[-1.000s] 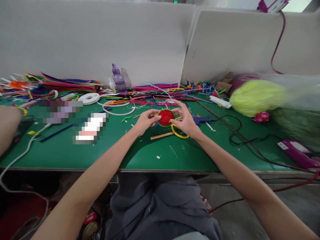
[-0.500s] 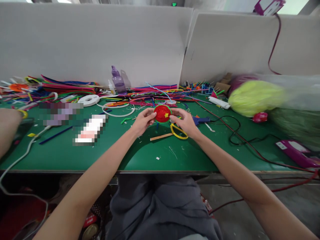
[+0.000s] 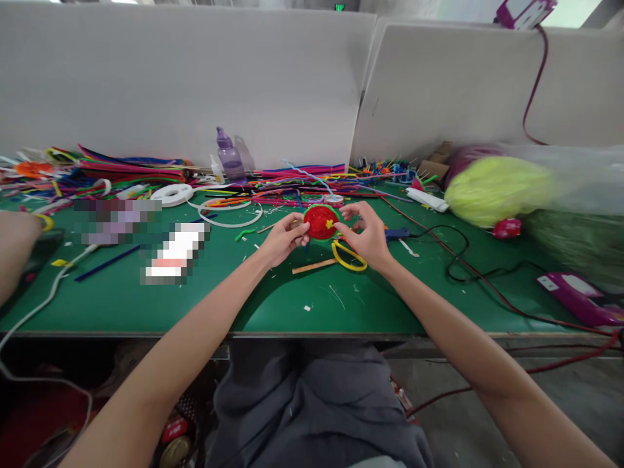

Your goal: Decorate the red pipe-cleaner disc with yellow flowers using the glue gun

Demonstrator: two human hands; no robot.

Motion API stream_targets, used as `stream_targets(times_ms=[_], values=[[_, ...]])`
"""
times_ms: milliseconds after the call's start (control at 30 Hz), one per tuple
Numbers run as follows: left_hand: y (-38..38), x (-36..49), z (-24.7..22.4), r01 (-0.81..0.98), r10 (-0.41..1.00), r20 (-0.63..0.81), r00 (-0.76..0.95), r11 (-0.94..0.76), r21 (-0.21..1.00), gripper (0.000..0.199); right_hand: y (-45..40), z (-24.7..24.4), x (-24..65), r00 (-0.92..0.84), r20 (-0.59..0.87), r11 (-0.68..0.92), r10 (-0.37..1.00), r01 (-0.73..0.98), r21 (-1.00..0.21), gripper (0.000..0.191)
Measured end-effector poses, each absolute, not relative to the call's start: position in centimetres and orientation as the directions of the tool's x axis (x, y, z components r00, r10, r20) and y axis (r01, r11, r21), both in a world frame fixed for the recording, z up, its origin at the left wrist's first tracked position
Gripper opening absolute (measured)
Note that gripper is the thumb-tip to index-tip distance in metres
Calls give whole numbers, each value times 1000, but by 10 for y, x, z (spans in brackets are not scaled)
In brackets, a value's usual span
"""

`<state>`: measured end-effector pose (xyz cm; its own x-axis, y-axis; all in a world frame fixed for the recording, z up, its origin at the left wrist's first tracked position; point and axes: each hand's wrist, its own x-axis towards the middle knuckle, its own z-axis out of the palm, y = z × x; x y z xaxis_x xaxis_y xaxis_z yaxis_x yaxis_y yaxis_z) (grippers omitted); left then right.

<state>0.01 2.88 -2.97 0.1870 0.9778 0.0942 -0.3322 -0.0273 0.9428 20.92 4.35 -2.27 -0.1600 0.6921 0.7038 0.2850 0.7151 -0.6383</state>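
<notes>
A round red fuzzy disc [image 3: 318, 223] with a green rim and a small yellow star [image 3: 329, 224] near its right side is held up over the table, apparently made of pipe cleaners. My left hand [image 3: 285, 237] pinches its left edge, thumb in front and the other fingers curled behind. At the right edge is my right hand [image 3: 363, 232]; its thumb tip touches the disc beside the star, while its index finger stands apart from the thumb. Below the disc lie yellow-handled scissors [image 3: 350, 265], partly hidden, and a flat wooden stick [image 3: 314, 266].
Pipe cleaners [image 3: 131, 169] pile along the back wall. Behind lie a purple bottle [image 3: 230, 158] and a white tape roll [image 3: 172, 194]. A blue glue gun [image 3: 397, 233] with a black cord rests right of my right hand. Plastic bags [image 3: 502, 188] fill the right; another person's arm [image 3: 17, 253] shows far left.
The disc has shifted slightly to the right. My right hand's index finger has lifted off the rim and spread away from its thumb; my left hand keeps its pinch.
</notes>
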Motion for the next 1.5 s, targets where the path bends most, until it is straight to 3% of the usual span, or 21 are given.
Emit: stream_targets(times_ms=[133, 467, 633, 800, 933, 1500], values=[[29, 0, -30, -331, 976, 91, 198, -21, 943, 32, 40, -19, 211, -274, 759, 796, 591, 351, -493, 4], [25, 6, -29, -352, 972, 94, 217, -12, 936, 36, 40, -24, 209, -287, 823, 838, 491, 412, -356, 4], [23, 7, -28, -347, 974, 91, 208, -13, 938, 39, 39, -23, 210, -285, 791, 821, 541, 385, -422, 2], [25, 6, -30, -363, 974, 113, 197, -35, 931, 35, 41, -18, 210, -220, 667, 702, 712, 206, -681, 6], [26, 6, -30, -346, 971, 122, 206, -45, 937, 33, 46, -19, 209, -193, 517, 540, 834, 93, -837, 24], [25, 8, -31, -277, 975, 113, 192, -56, 959, 39, 54, -24, 210, -230, 469, 494, 853, 64, -867, 26]])
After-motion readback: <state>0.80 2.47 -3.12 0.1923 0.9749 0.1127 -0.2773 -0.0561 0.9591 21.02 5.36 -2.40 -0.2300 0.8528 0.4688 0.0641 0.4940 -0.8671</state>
